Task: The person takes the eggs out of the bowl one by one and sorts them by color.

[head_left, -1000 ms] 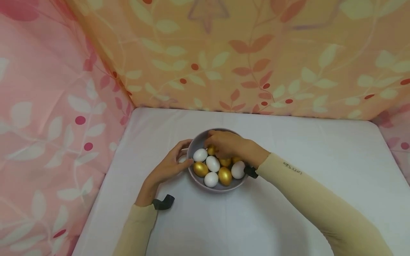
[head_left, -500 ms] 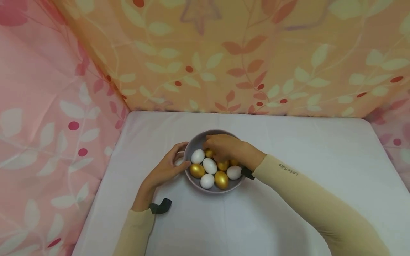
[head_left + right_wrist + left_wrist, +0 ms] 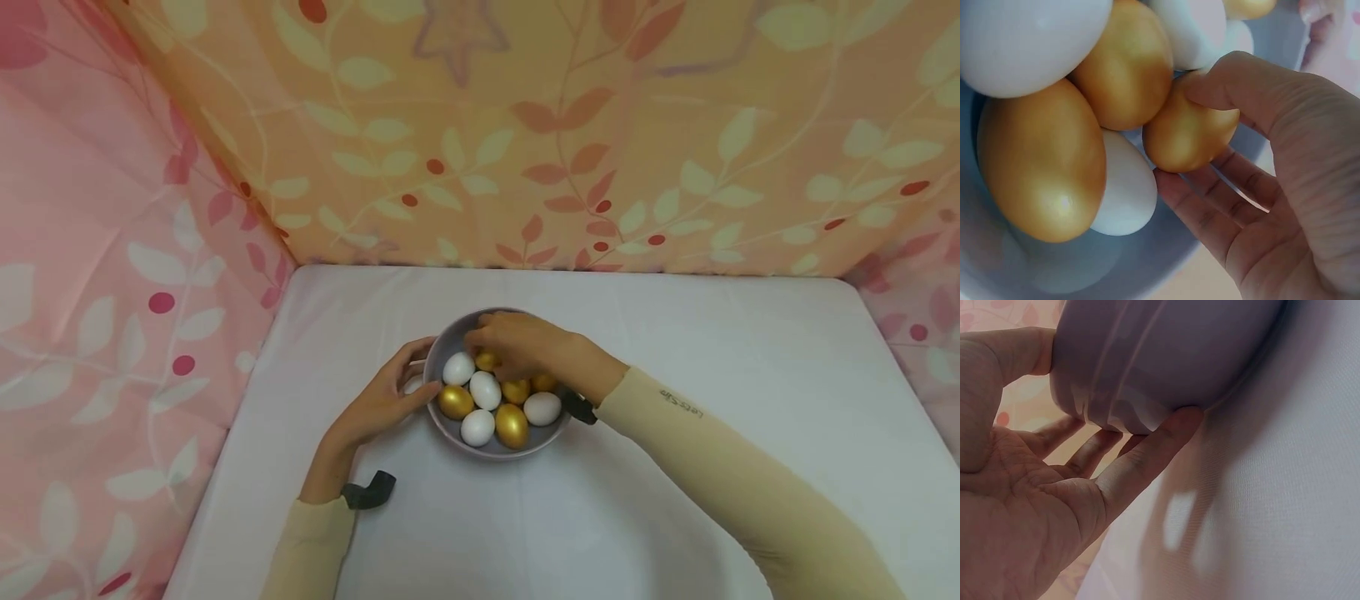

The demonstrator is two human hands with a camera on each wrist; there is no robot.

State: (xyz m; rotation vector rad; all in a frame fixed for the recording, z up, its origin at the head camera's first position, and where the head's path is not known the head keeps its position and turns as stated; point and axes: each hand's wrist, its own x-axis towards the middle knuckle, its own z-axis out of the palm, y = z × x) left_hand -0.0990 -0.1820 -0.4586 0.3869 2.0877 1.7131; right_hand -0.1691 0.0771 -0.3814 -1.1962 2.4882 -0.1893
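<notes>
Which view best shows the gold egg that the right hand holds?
The right wrist view: close up, it shows most of the gold egg, pinched by the right hand. The head view shows it small, partly covered by that hand. The left wrist view shows none of it; there the left hand touches the bowl.

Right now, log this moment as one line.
left hand: grips bowl | right hand: pinches gold egg inside bowl | bowl: on white surface | also inside: white eggs, other gold eggs
</notes>
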